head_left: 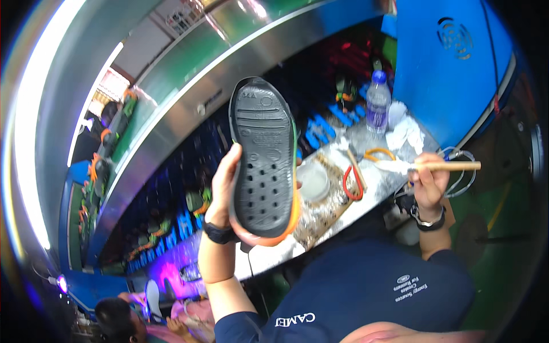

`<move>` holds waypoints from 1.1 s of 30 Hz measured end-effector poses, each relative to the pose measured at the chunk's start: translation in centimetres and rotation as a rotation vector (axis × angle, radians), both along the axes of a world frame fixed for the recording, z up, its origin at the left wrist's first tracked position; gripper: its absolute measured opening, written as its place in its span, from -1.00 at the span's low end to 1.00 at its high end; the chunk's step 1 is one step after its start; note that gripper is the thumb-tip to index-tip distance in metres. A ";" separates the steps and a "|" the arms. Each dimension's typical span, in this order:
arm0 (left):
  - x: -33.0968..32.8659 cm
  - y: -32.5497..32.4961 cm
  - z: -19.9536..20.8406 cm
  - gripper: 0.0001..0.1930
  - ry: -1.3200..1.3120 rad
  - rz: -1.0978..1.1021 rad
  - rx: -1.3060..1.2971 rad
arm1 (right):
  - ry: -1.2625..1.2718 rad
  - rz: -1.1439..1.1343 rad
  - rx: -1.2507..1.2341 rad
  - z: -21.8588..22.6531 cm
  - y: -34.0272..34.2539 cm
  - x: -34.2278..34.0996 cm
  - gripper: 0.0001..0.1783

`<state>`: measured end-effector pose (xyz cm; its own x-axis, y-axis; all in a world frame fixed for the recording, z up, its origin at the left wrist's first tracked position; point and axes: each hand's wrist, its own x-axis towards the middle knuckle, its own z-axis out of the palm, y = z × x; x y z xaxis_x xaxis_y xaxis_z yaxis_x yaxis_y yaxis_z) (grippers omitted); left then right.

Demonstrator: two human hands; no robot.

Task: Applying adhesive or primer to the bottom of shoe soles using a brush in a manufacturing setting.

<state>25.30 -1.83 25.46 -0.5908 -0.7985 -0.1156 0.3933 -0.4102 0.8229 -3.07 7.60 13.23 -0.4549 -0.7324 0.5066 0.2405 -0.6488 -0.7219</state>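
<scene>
My left hand (222, 191) is wrapped round the edge of a shoe sole (264, 143), with the thumb along its side and the far fingers mostly hidden. The sole is black, with molded ridges near the top, rows of small holes lower down and an orange rim at the bottom. My right hand (430, 184) grips a brush by its pale wooden handle (457, 166); the brush's white end (394, 165) points left, over the bench and apart from the sole. A translucent round tub (313, 182) stands on the bench between the sole and the brush.
A red-handled tool (352, 186), an orange-handled tool (378, 153), crumpled white tissue (407, 134) and a purple-capped bottle (377, 106) occupy the bench (366, 211). Blue machine housing (452, 74) rises at right. Shoes (103, 171) line the left conveyor. A co-worker (117, 320) is at lower left.
</scene>
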 end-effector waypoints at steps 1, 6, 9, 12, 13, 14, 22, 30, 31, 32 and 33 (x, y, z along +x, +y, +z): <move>-1.2 -0.7 2.3 -0.43 0.147 -0.145 -0.036 | -0.002 -0.044 0.038 -0.8 0.9 -1.2 -0.79; -7.1 -17.5 14.0 -0.40 -0.038 -0.178 -0.389 | 0.003 -0.003 0.155 -0.7 3.6 -1.2 -0.82; -8.8 -22.1 15.2 -0.30 -0.290 0.238 -0.180 | -0.025 -0.031 0.142 -0.2 4.0 -0.8 -0.83; -4.2 -24.2 15.1 -0.23 -0.506 0.252 -0.294 | -0.043 -0.015 0.172 -1.5 2.7 -1.7 -0.85; -2.1 -23.6 15.3 -0.25 -0.538 0.238 -0.324 | -0.067 -0.023 0.199 -1.7 2.6 -1.7 -0.85; 1.2 -23.3 15.2 -0.30 -0.645 0.314 -0.404 | -0.079 -0.008 0.203 -2.0 2.2 -1.5 -0.85; 23.8 -19.8 16.8 -0.42 -2.095 1.057 -0.586 | -0.049 0.095 0.248 -2.8 -2.7 0.0 -0.85; 30.1 -22.5 16.1 -0.25 -2.248 0.796 -0.291 | 0.047 0.131 0.289 -2.1 -5.2 1.6 -0.87; 32.4 -24.1 15.6 -0.27 -2.332 0.758 -0.341 | 0.058 0.127 0.295 -2.0 -5.6 1.8 -0.86; 31.8 -24.6 15.7 -0.27 -2.324 0.750 -0.351 | 0.045 0.101 0.309 -2.0 -5.6 2.0 -0.86; 30.9 -24.5 16.1 -0.32 -2.200 0.920 -0.414 | 0.049 0.094 0.317 -2.0 -5.8 2.1 -0.86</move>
